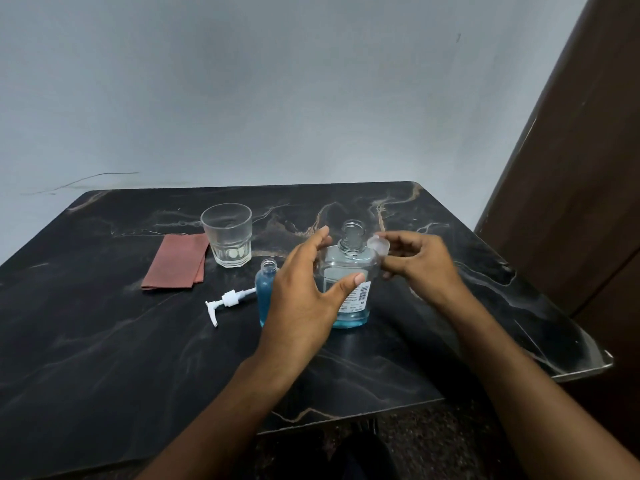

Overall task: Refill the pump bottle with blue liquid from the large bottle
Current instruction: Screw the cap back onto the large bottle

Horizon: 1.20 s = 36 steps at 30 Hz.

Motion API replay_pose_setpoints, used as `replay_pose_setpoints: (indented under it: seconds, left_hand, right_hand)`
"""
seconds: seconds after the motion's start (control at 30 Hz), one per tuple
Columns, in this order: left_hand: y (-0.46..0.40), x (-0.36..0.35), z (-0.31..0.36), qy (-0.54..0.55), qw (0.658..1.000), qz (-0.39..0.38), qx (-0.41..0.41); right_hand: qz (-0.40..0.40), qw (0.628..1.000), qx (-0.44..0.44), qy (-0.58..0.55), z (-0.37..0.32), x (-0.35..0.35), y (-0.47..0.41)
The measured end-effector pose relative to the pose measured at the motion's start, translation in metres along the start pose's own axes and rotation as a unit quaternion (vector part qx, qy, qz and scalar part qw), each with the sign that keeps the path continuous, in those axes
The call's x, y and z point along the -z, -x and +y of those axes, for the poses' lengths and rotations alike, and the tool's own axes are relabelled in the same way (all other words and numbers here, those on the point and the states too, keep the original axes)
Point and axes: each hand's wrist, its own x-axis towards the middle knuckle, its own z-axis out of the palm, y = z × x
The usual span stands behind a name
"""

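Left hand (pixel 304 299) spread loose around the large bottle (pixel 349 271) at frame center, right hand (pixel 415 261) pinching its cap (pixel 378 245), pump bottle (pixel 266 292) open just left, pump head (pixel 227 301) on table (pixel 104 358) — uncapping done, next I grip and pour.

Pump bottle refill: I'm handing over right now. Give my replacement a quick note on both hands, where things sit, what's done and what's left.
Left hand: open, fingers spread around the large bottle, no firm grip visible.
Right hand: pinches the large bottle's clear cap, off the neck.
Large bottle stands uncapped on the table, with little blue liquid at its bottom.
Pump bottle stands open beside it, holding blue liquid.
Pump head lies on the table.
Left: recap the large bottle, refit the pump head.
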Motion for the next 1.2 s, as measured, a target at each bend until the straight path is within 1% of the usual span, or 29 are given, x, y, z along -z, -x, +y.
replay_pose_setpoints:
  seconds: [0.17, 0.3, 0.4, 0.5, 0.7, 0.8, 0.87, 0.97, 1.07, 1.2]
  left_hand:
    - [0.000, -0.011, -0.003, -0.001, 1.000, 0.017, 0.011]
    - [-0.002, -0.013, -0.007, 0.009, 0.999, 0.035, 0.022]
    - [-0.005, -0.012, -0.007, 0.004, 0.999, 0.031, 0.026]
    - [-0.005, -0.011, -0.006, -0.001, 0.999, 0.022, 0.026]
    - [-0.005, -0.009, -0.003, -0.009, 0.999, 0.015, 0.028]
    - [-0.005, -0.009, -0.002, -0.008, 0.999, 0.014, 0.030]
    - [-0.005, -0.009, -0.003, -0.003, 0.999, 0.016, 0.031]
    - [-0.006, -0.009, -0.005, 0.002, 0.999, 0.015, 0.035]
    - [-0.007, -0.010, -0.005, 0.011, 0.999, 0.017, 0.038]
    - [-0.007, -0.010, -0.005, 0.000, 0.999, 0.024, 0.034]
  right_hand:
    - [-0.018, 0.997, 0.071, -0.006, -0.038, 0.015, 0.010]
    - [-0.030, 0.996, 0.085, -0.017, -0.064, 0.014, 0.018]
    - [-0.021, 0.987, 0.132, 0.088, -0.075, 0.015, 0.021]
    - [-0.029, 0.972, 0.155, 0.174, -0.083, 0.016, 0.023]
    - [-0.055, 0.953, 0.175, 0.241, -0.098, 0.004, 0.019]
    - [-0.099, 0.936, 0.181, 0.284, -0.106, 0.004, 0.013]
    - [-0.134, 0.916, 0.190, 0.326, -0.109, 0.003, 0.012]
    - [-0.160, 0.899, 0.199, 0.356, -0.112, 0.002, 0.012]
    - [-0.155, 0.903, 0.188, 0.353, -0.114, 0.003, 0.012]
    - [-0.110, 0.920, 0.165, 0.339, -0.115, 0.000, 0.012]
